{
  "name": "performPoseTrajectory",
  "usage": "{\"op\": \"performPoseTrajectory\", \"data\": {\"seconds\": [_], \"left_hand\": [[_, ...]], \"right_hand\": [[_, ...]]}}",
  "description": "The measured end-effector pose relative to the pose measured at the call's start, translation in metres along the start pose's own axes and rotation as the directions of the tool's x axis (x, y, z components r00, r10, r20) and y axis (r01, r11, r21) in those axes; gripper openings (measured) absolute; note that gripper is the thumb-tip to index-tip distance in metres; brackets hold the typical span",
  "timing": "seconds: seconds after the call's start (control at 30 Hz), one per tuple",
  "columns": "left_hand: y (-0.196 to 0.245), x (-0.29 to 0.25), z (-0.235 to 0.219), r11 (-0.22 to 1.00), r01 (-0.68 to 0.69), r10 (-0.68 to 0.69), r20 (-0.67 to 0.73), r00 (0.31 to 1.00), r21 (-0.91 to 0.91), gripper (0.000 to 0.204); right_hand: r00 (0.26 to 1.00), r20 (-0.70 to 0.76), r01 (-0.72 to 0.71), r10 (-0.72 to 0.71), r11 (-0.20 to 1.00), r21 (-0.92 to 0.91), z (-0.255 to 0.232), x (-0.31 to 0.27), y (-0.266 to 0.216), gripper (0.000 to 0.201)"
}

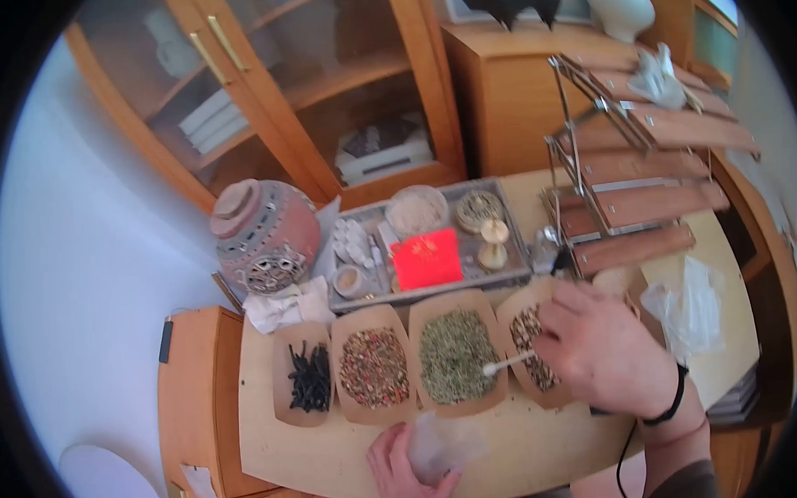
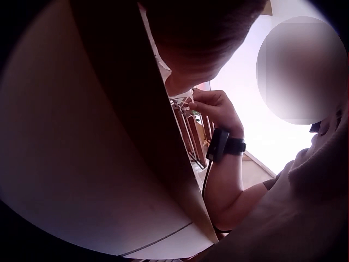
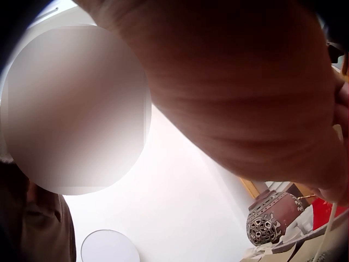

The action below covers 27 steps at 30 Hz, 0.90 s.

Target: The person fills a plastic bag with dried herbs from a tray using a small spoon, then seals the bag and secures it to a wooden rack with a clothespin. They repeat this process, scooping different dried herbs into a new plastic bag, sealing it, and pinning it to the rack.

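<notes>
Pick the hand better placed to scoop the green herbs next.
Right, most likely: the right hand holds the white spoon, whose tip appears over the green herbs, while the left hand holds the translucent bag.

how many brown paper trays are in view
5 in a row, left to right: black-filled tray, reddish-filled tray, green-filled tray, brown-filled tray and a fifth tray, partly hidden behind the right hand.

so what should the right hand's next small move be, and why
I'd probably dip the small spoon into the dried green herbs: the right hand holds it with its pale tip over them, while the left hand holds a translucent bag nearby, seemingly placed to take a scoop.
</notes>
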<state>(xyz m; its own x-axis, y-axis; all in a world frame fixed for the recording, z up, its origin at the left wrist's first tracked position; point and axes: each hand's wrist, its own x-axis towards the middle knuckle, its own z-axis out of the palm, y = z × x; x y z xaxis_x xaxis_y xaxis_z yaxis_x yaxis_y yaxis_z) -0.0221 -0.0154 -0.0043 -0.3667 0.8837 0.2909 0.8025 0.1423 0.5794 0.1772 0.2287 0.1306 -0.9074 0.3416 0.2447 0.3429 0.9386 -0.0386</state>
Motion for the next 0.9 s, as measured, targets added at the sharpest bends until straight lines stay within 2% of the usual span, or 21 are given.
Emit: {"op": "performPoseTrajectory", "data": {"seconds": [0.03,0.07,0.1,0.17,0.23,0.33,0.4,0.63,0.7,0.8,0.9], "left_hand": [[0.002,0.002,0.001,1.000,-0.014,0.014,0.007,1.000,-0.020,0.093],[0.002,0.003,-0.001,0.999,-0.028,0.029,0.013,1.000,-0.027,0.093],[0.000,0.003,-0.002,1.000,-0.027,0.027,-0.025,0.999,-0.001,0.093],[-0.001,0.001,0.001,1.000,0.008,-0.008,0.046,0.999,-0.004,0.093],[-0.004,0.000,0.007,1.000,0.004,-0.003,0.039,0.999,-0.022,0.093],[-0.006,-0.002,0.008,0.993,0.030,-0.028,0.024,0.999,-0.115,0.093],[0.003,0.004,0.001,0.999,0.000,0.000,0.010,1.000,-0.035,0.093],[0.000,-0.002,0.005,0.999,0.027,-0.028,-0.046,0.999,-0.036,0.090],[-0.003,-0.003,0.006,0.995,-0.056,0.058,-0.023,0.998,0.084,0.100],[0.001,-0.002,0.002,0.999,-0.035,0.036,-0.049,0.998,0.020,0.091],[0.005,0.002,-0.002,0.998,-0.056,0.057,-0.030,0.998,0.041,0.088]], "right_hand": [[1.000,0.026,0.017,-0.017,1.000,0.002,-0.001,0.002,0.001,0.012],[0.998,-0.007,0.056,-0.056,0.998,-0.011,-0.002,0.003,0.001,0.012],[0.999,-0.011,0.046,-0.046,0.999,-0.005,-0.001,0.001,0.001,0.012],[0.999,-0.028,0.040,-0.040,0.999,-0.002,0.004,0.002,-0.001,0.012],[0.998,-0.037,0.053,-0.054,0.998,-0.046,0.007,-0.003,0.001,0.011],[0.998,-0.003,0.060,-0.060,0.996,-0.073,0.007,-0.002,-0.003,0.010],[0.997,-0.014,0.076,-0.077,0.994,-0.082,0.011,-0.002,-0.003,0.010],[0.997,0.009,0.081,-0.081,0.986,-0.145,0.029,-0.002,-0.004,0.008],[0.995,0.007,0.096,-0.096,0.985,-0.143,0.031,-0.001,-0.004,0.009],[0.997,0.043,0.068,-0.062,0.985,-0.158,0.034,0.000,-0.005,0.009],[0.998,0.054,0.046,-0.038,0.988,-0.145,0.040,0.002,-0.005,0.009]]}}
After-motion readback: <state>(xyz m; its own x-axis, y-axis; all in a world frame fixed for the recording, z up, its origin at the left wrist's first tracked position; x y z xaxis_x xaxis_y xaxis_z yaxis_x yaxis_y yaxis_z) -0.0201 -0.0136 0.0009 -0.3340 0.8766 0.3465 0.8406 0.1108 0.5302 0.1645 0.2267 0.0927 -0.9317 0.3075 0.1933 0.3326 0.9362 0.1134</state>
